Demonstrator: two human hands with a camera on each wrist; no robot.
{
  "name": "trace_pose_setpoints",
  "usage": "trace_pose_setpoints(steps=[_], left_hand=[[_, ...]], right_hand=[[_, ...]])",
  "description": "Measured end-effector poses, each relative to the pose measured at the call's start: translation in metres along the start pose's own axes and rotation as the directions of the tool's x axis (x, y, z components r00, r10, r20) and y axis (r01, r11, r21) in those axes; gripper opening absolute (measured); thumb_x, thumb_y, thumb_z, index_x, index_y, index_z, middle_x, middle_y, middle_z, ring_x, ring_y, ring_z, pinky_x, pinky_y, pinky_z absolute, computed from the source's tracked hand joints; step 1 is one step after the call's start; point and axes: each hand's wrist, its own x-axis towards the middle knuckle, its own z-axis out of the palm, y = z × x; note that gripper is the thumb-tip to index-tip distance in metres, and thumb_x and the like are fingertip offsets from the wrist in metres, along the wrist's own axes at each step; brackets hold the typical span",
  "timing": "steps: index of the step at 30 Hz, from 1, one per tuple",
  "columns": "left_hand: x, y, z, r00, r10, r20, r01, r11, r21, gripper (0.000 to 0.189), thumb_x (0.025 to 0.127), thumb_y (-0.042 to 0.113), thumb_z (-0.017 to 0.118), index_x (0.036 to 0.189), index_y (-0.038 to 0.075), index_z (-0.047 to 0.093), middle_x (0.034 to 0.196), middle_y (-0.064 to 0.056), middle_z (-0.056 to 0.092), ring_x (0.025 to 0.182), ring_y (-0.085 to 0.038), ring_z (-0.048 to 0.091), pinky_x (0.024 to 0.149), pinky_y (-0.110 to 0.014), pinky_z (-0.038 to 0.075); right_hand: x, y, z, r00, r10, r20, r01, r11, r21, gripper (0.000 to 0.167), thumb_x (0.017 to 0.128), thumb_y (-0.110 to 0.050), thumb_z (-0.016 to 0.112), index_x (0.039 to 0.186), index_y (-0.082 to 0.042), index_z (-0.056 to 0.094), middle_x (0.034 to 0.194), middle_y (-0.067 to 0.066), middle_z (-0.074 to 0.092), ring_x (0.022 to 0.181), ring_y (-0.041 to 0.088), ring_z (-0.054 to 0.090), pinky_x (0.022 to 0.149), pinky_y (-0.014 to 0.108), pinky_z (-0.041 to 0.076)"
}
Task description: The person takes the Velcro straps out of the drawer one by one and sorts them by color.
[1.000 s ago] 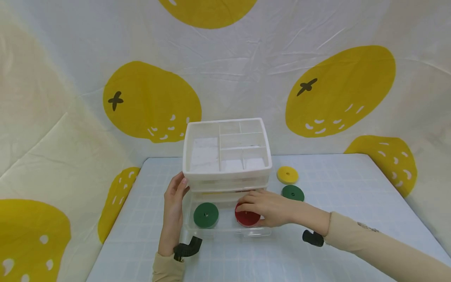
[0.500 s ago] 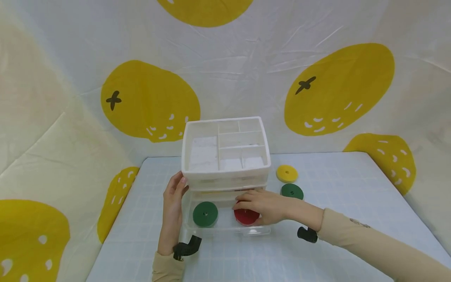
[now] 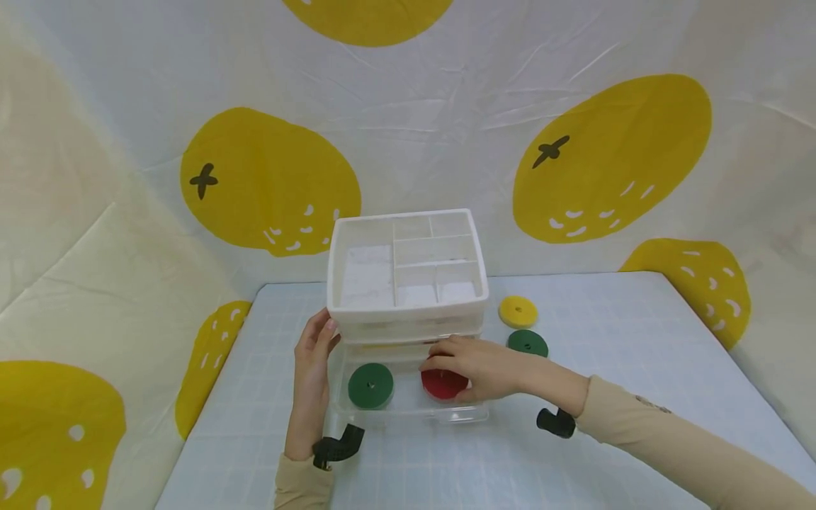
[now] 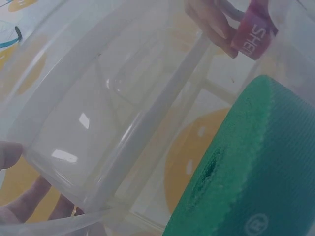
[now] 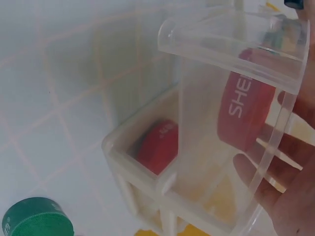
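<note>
My right hand (image 3: pixel 487 367) pinches a red tape roll (image 3: pixel 444 383), fingers behind it and thumb at its near right side. White letters show on this roll (image 5: pixel 246 105) in the right wrist view. It sits in the right part of a clear pulled-out drawer (image 3: pixel 408 407). At the drawer's left is a green tape roll (image 3: pixel 371 386), large with a textured side in the left wrist view. My left hand (image 3: pixel 312 361) grips the left side of the white drawer unit (image 3: pixel 408 322), with the thumb near its front corner.
The unit's top tray (image 3: pixel 368 276) is divided into several compartments. Right of the unit lie a yellow roll (image 3: pixel 518 312) and another green roll (image 3: pixel 528 342), the latter close behind my right forearm. Another red roll (image 5: pixel 160 145) shows inside the white frame. A patterned cloth hangs behind.
The right forearm has shifted slightly left, its fingers staying around the red tape roll. The left hand keeps its place at the drawer unit. The head view has drifted a little.
</note>
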Motion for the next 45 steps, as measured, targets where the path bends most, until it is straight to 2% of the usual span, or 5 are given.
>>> trace_pose_setpoints(steps=[14, 20, 29, 37, 45], left_hand=[[0.0, 0.001, 0.001, 1.0, -0.004, -0.001, 0.004, 1.0, -0.002, 0.041, 0.096, 0.031, 0.058, 0.132, 0.011, 0.053, 0.124, 0.005, 0.057, 0.118, -0.012, 0.051, 0.107, -0.038, 0.038], [0.0, 0.001, 0.001, 1.0, -0.003, -0.004, 0.003, 1.0, 0.012, 0.04, 0.096, 0.031, 0.058, 0.131, 0.012, 0.053, 0.125, 0.005, 0.057, 0.118, -0.012, 0.051, 0.106, -0.036, 0.039], [-0.001, 0.001, 0.001, 1.0, 0.011, 0.005, -0.011, 1.0, -0.002, 0.042, 0.095, 0.036, 0.058, 0.131, 0.015, 0.054, 0.128, 0.003, 0.058, 0.118, -0.013, 0.052, 0.109, -0.04, 0.037], [-0.002, 0.001, 0.001, 1.0, -0.005, 0.0, 0.005, 1.0, -0.004, 0.041, 0.096, 0.034, 0.058, 0.131, 0.014, 0.054, 0.125, 0.005, 0.058, 0.116, -0.012, 0.052, 0.106, -0.035, 0.039], [-0.002, 0.002, 0.001, 1.0, -0.01, -0.006, 0.01, 1.0, -0.003, 0.04, 0.096, 0.034, 0.058, 0.131, 0.014, 0.055, 0.125, 0.005, 0.058, 0.116, -0.012, 0.052, 0.106, -0.035, 0.039]], right_hand=[[-0.021, -0.003, -0.014, 0.988, 0.097, -0.118, -0.079, 0.987, 0.142, 0.059, 0.081, -0.035, 0.077, 0.133, -0.022, 0.053, 0.136, -0.003, 0.05, 0.123, 0.014, 0.046, 0.092, 0.028, 0.053], [-0.033, -0.001, -0.014, 0.977, 0.095, -0.193, -0.058, 0.98, 0.191, 0.063, 0.079, -0.032, 0.078, 0.136, -0.023, 0.051, 0.138, -0.001, 0.048, 0.124, 0.015, 0.045, 0.089, 0.027, 0.054], [-0.052, 0.0, -0.022, 0.926, 0.104, -0.364, -0.036, 0.981, 0.188, 0.064, 0.077, -0.032, 0.081, 0.134, -0.025, 0.053, 0.136, -0.002, 0.051, 0.118, 0.012, 0.046, 0.082, 0.025, 0.055], [-0.077, 0.0, -0.03, 0.897, 0.194, -0.398, -0.108, 0.968, 0.228, 0.064, 0.074, -0.028, 0.083, 0.132, -0.027, 0.054, 0.135, -0.001, 0.051, 0.117, 0.012, 0.045, 0.078, 0.024, 0.056], [-0.108, 0.008, -0.024, 0.862, 0.317, -0.396, -0.232, 0.941, 0.248, 0.068, 0.07, -0.027, 0.086, 0.131, -0.029, 0.054, 0.133, -0.003, 0.05, 0.117, 0.011, 0.043, 0.073, 0.022, 0.056]])
